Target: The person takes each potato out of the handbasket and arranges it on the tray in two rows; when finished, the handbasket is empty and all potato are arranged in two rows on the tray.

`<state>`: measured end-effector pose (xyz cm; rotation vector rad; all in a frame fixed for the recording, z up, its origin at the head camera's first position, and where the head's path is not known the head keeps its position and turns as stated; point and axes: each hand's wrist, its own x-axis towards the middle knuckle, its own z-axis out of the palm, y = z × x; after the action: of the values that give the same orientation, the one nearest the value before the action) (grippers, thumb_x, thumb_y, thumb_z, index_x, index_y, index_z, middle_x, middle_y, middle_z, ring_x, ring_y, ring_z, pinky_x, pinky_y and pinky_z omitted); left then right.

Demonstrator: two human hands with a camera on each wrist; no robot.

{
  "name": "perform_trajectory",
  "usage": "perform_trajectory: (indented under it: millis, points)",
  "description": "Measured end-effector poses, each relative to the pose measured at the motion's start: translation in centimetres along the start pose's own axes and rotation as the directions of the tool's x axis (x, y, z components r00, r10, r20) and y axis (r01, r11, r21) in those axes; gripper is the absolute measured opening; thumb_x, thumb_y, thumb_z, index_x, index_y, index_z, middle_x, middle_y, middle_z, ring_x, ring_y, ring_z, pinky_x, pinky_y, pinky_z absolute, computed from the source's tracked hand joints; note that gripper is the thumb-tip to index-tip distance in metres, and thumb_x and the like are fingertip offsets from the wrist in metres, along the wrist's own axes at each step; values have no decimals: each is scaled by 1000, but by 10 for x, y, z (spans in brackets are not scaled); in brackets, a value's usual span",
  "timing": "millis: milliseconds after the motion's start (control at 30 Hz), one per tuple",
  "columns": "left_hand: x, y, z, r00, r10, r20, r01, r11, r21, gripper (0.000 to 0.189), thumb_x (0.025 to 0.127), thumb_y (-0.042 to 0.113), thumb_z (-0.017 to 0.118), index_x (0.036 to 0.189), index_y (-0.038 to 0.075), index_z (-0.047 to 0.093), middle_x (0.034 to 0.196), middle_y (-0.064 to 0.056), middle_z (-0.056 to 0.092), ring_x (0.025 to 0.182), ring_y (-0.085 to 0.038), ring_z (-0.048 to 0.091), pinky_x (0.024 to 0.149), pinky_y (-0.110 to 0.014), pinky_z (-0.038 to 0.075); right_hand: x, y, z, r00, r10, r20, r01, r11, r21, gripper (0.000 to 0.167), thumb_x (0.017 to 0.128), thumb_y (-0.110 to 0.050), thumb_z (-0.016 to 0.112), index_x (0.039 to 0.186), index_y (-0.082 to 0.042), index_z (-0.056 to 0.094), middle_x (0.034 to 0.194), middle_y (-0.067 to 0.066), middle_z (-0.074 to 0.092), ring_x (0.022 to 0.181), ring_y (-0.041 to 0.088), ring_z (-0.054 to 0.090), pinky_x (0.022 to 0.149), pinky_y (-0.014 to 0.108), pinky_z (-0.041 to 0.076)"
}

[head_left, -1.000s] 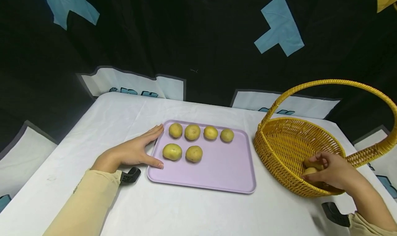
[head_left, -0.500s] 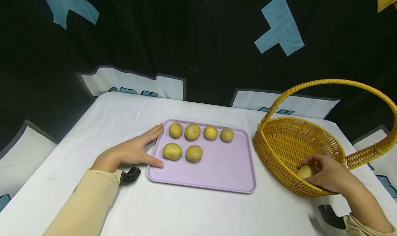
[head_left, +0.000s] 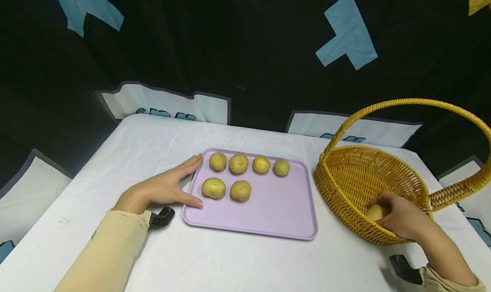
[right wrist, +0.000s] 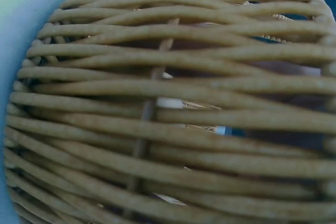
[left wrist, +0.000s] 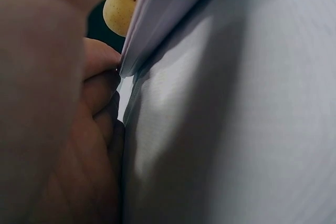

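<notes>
A lilac tray (head_left: 276, 211) bears several yellow potatoes (head_left: 214, 188), a full row along the back and two in front at the left. My left hand (head_left: 165, 187) lies at the tray's left edge with fingers stretched along the rim and thumb over the near corner. In the left wrist view those fingers (left wrist: 102, 59) touch the tray's side below a potato (left wrist: 119, 6). Inside the wicker basket (head_left: 345, 202), at its near right, my right hand (head_left: 400, 215) grips a potato (head_left: 375, 212), partly hidden by the fingers. Basket weave (right wrist: 157, 87) fills the right wrist view.
A tall arched handle (head_left: 406, 102) rises over the basket, its right foot close behind my right hand. White cloth covers the table (head_left: 245, 262). Behind it hangs a black curtain (head_left: 230, 49) with blue and white shapes.
My right hand has shifted slightly left inside the basket and closed on a potato. Two potatoes showed by that hand earlier; one shows now. Left hand and tray stay still.
</notes>
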<state>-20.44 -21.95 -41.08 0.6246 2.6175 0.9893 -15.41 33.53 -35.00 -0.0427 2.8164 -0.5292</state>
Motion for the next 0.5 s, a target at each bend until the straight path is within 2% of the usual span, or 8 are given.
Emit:
perform_trajectory:
  millis: [133,333,500]
  points:
    - [1,0,0,1000,6,1,-6,1000,4,130,66,61,87,162,9,16,169,-4,5,153,-26,3,121,-53,10,-2,0,-1,1000,10,-20,-9,1000,6,55,76,-19,87,117,8,62,102,18,64,92,31,58,74,41,49]
    - [1,0,0,1000,7,0,-7,1000,1,130,66,60,88,162,8,16,169,-3,5,153,-26,2,121,-53,10,-5,-1,-5,998,16,-66,-15,1000,18,73,76,-33,89,124,13,58,109,29,63,93,35,61,76,45,51]
    - [1,0,0,1000,9,-2,-9,1000,3,130,67,60,88,162,7,16,169,-4,5,153,-26,2,121,-53,10,-5,-5,-9,995,55,-86,-50,997,54,85,75,-40,89,132,12,53,110,32,61,90,35,60,70,42,53]
